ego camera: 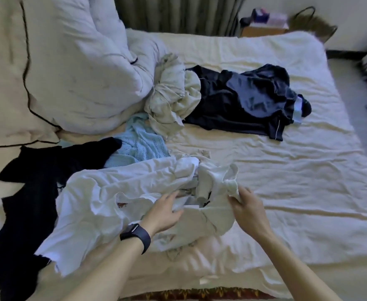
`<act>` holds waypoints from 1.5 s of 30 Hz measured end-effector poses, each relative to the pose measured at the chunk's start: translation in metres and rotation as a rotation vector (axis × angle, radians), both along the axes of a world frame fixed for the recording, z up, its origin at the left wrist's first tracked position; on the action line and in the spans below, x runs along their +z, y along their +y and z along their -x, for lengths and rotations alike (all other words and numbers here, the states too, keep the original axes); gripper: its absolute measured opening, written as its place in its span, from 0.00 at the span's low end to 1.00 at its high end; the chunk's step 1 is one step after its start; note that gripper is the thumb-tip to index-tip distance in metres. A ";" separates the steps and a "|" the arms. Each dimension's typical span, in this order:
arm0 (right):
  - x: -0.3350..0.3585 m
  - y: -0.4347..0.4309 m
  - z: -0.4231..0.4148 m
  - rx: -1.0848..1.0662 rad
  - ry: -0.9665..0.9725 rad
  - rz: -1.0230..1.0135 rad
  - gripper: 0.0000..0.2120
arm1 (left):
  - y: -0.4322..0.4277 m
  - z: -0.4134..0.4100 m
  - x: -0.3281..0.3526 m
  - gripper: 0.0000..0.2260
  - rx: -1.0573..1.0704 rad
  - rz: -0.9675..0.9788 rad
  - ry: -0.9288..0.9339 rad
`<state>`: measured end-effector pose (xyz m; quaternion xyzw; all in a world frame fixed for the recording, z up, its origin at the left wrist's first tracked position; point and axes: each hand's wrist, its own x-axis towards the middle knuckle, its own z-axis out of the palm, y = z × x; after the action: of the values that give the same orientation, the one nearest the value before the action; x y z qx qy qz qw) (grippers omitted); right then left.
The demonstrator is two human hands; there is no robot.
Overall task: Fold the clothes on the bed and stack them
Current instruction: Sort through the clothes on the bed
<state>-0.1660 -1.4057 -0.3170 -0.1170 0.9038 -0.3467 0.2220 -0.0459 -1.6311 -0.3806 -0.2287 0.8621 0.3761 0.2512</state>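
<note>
A crumpled white garment (113,198) lies across the near part of the bed (286,170). My left hand (167,210), with a dark watch on the wrist, grips a fold of it near the middle. My right hand (246,205) pinches a bunched white end of the same garment, lifted a little off the sheet. A black garment (32,203) lies at the left under the white one. A light blue knit (139,144) sits behind it. Further back lie a cream garment (174,98) and a heap of dark navy clothes (243,105).
A bulky duvet and pillows (58,61) fill the back left of the bed. A wooden bedside table (265,27) with small items stands beyond the far edge. Curtains hang at the back. The bed's right half is bare wrinkled sheet.
</note>
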 end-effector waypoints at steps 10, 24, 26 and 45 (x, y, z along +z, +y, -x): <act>0.310 -0.115 0.033 0.648 0.488 0.023 0.12 | -0.116 0.077 0.280 0.49 0.209 -0.175 0.624; 0.426 -0.153 0.104 0.418 0.832 0.142 0.06 | -0.210 0.031 0.489 0.13 0.229 0.211 0.861; 0.425 -0.157 0.114 0.302 0.858 0.216 0.04 | -0.220 0.022 0.512 0.14 0.296 0.255 0.873; 0.335 -0.156 0.112 0.112 0.670 0.265 0.06 | -0.259 -0.028 0.435 0.11 0.379 0.667 0.883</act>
<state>-0.2775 -1.5617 0.0176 -0.3012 0.8658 -0.3904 -0.0849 -0.0182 -1.8900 0.0542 -0.2674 0.9008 0.1824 -0.2893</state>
